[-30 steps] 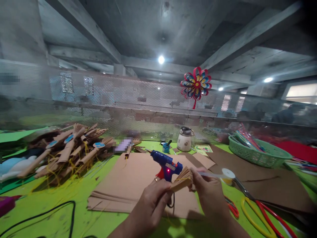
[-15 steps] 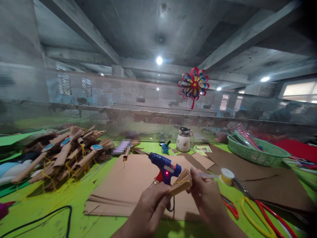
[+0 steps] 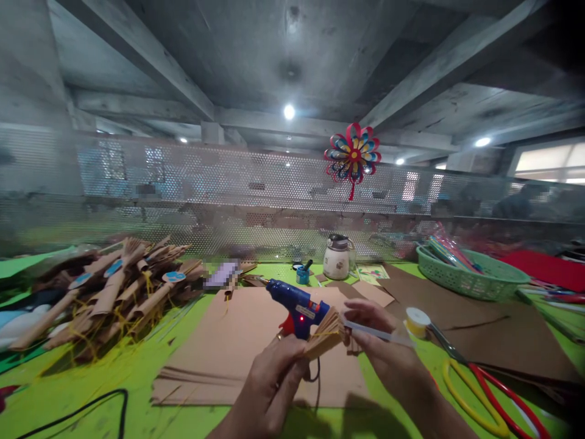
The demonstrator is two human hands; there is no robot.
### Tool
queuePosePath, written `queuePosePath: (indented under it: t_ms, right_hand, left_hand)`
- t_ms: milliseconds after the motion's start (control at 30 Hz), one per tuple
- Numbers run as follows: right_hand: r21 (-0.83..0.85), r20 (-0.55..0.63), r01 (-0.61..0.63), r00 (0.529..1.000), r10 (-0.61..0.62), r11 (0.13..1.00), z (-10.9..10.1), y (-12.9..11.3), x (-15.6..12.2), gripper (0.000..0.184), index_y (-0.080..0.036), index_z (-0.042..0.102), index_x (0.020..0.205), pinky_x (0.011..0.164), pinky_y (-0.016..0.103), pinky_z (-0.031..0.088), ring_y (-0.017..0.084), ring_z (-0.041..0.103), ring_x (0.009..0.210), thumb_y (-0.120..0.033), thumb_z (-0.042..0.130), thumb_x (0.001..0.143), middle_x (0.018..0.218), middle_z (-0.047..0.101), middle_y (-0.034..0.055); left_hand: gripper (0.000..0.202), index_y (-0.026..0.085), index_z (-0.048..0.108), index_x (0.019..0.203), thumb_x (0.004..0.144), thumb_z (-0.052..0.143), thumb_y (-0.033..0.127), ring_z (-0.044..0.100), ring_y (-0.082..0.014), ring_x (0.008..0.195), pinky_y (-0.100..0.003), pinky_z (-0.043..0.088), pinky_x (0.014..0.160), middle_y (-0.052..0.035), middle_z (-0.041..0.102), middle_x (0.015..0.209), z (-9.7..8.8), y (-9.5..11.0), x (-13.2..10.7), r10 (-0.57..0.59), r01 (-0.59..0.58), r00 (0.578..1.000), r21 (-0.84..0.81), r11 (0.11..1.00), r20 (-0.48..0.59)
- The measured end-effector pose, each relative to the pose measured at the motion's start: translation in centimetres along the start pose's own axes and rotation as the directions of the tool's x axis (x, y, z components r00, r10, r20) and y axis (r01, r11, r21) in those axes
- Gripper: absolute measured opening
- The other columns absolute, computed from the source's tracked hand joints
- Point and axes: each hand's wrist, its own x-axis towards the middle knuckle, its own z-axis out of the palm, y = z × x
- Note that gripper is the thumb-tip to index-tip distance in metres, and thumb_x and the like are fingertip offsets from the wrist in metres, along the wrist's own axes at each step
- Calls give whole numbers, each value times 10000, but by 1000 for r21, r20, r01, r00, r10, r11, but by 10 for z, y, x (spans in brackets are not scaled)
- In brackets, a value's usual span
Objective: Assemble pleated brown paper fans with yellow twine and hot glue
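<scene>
Forearms [image 3: 436,405] angled inward, a person's left hand [image 3: 276,372] grips with thumb against curled fingers, while the right hand [image 3: 388,344] faces it, fingers bent above the thumb.

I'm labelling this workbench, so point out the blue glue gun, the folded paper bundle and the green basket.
Blue glue gun [image 3: 293,300], head view: its body.
Folded paper bundle [image 3: 325,339], head view: its folded middle.
Green basket [image 3: 468,281], head view: its front wall.
</scene>
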Motion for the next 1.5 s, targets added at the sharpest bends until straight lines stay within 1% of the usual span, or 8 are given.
queuePosePath:
  t_ms: [200,367,467,667,833,933,1100,1500]
  right_hand:
    - [-274,102,293,956,-276,916,-15,-22,-1,172,-225,694,898,730,312,510,199,594,902,-103,670,779,899,660,66]
    - [-154,223,287,942,-250,945,-28,-32,-1,131,-228,696,919,646,338,517,183,600,710,-227,683,789,741,641,47]
    - [-300,195,223,966,-169,927,-36,-33,0,75,-207,708,854,610,305,524,168,610,669,-185,680,788,706,648,43]
    - [-623,210,198,974,-81,757,-29,-42,-7,139,-202,702,937,491,213,489,113,584,547,-227,588,862,739,685,39]
    - [-778,235,243,968,-90,580,-23,-47,-10,219,-172,652,839,545,224,454,113,564,574,-273,476,921,701,644,31]
    - [-794,269,261,961,-67,550,-22,-44,-9,222,-178,630,809,574,223,452,113,569,598,-267,465,927,682,627,16]
    - [-791,369,348,927,-63,503,-20,-41,-9,207,-229,652,1035,710,253,484,156,628,815,-229,478,923,884,690,42]
    - [-768,412,426,900,-139,478,-24,-49,-3,159,-184,664,916,593,295,445,165,558,702,-170,507,894,764,603,62]
  left_hand:
    - [220,243,519,1062,892,411,155,561,-152,719,-326,475,754,-20,587,758,3,11,4,115,-113,991,39,993,-61]
    - [226,234,516,1084,899,406,165,569,-151,699,-361,476,854,-31,604,770,10,16,4,179,-163,970,101,981,-166]
    - [217,217,538,1078,900,421,176,579,-159,727,-353,491,834,-47,611,792,12,10,1,181,-162,972,133,978,-150]
    - [238,230,540,1098,914,391,200,590,-171,726,-302,516,740,-44,607,767,6,14,10,237,-210,961,185,960,-141]
    - [268,230,519,1149,920,386,190,579,-155,654,-294,508,780,-18,590,715,3,22,15,289,-257,951,241,936,-109]
    - [254,218,520,1134,915,395,184,591,-161,687,-298,502,802,-25,598,728,2,20,14,298,-268,951,253,929,-85]
    - [199,182,541,1045,907,398,170,577,-153,676,-300,481,832,-33,600,730,0,16,13,315,-313,949,203,928,23]
    - [203,237,539,1041,925,371,237,552,-173,672,-331,510,731,-36,565,709,11,18,11,185,-175,980,124,977,-74]
